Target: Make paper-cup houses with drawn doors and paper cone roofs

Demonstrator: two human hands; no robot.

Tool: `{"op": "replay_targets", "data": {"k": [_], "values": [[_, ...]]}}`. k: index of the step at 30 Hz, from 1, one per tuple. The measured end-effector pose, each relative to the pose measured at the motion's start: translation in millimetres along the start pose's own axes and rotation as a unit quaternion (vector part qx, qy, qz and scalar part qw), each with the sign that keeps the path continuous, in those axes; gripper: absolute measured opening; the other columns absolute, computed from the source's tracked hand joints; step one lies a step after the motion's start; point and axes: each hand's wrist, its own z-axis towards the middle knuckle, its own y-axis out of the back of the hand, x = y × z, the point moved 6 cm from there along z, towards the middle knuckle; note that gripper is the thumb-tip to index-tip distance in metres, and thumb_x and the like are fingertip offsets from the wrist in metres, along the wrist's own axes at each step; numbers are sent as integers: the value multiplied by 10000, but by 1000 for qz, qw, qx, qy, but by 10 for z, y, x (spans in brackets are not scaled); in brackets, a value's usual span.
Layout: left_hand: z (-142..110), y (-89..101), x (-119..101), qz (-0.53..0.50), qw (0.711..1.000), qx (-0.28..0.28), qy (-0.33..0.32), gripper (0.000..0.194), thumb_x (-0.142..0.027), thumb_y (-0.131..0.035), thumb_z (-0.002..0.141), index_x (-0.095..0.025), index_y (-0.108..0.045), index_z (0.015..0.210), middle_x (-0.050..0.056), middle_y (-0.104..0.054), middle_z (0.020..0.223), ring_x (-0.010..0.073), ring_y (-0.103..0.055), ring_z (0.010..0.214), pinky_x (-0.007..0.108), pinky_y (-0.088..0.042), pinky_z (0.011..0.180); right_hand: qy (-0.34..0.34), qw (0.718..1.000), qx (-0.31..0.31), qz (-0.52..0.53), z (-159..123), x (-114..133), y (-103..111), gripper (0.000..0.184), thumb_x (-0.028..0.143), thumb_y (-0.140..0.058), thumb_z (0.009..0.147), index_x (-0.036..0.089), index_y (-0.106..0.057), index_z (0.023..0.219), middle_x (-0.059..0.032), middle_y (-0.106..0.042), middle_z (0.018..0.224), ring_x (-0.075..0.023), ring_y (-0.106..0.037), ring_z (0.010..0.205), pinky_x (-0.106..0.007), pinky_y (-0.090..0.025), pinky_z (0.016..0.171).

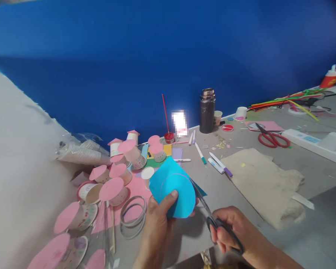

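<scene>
My left hand (158,220) pinches a sheet of light blue paper (172,186) with a drawn circle on it, thumb on top. Its right side is trimmed to a curve. My right hand (229,228) grips black-handled scissors (212,216), whose blades reach up into the paper's right edge. Both hands hover over the grey table's (232,190) front edge.
Several paper cups with pink paper lids (114,186) lie at the left, beside a cup stack (78,153) and tape rings (133,215). Markers (220,164), a dark flask (207,110), red scissors (273,139), a beige cloth (266,183) and coloured straws (285,101) lie further back.
</scene>
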Motion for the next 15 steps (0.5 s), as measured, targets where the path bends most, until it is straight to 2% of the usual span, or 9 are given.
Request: {"op": "replay_targets", "data": {"k": [7,11,15], "values": [[-16,-7,46,28,998,49,12,701,-351,-896,626,-117,-669,1246,127,-783,851,324,-769,709,403,-626,611,10,999,26,18,-42,41,-7,775,914,-647,669,141,-626,731,-7,-528,562,-98,-426,507,-255,-383,541],[1,83,78,57,997,52,-3,603,-362,-893,655,-124,-707,1178,116,-780,850,290,-757,734,388,-617,680,11,1000,21,12,-52,64,-2,780,921,-646,657,144,-623,729,-3,-521,556,-103,-438,504,-253,-386,532],[9,158,48,93,994,41,-42,419,-355,-881,673,-129,-765,1006,104,-776,813,261,-733,731,372,-608,727,10,1000,17,1,-75,63,-4,774,919,-645,660,148,-622,720,0,-518,553,-104,-444,503,-252,-394,532]]}}
